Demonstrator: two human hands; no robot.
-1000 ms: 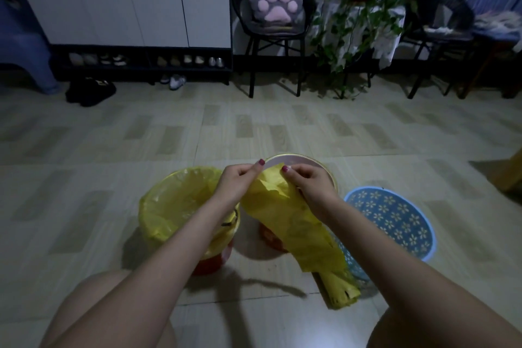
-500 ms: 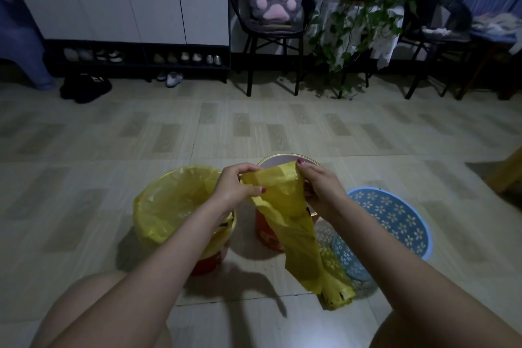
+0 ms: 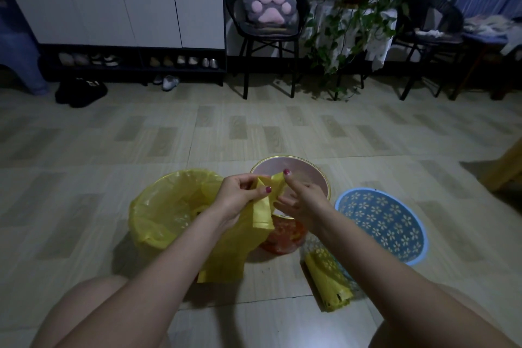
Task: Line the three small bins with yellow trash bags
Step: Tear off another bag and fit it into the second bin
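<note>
A thin yellow trash bag (image 3: 258,207) is pinched at its top edge by the left hand (image 3: 237,199) and right hand (image 3: 300,202), above the unlined pink bin (image 3: 293,167). The film is judged light, limp and clingy; the layers are best rubbed apart at the mouth, then gripped at opposite rims.

The room is dim with a cool, bluish cast, and the far corners fall into near darkness. Soft shadows lie on the floor (image 3: 254,127) beneath the forearms and beside the bins, while the tiles nearest the camera carry a faint sheen. The wide-angle lens bows straight lines at the edges, and the distant furniture looks soft and grainy.
</note>
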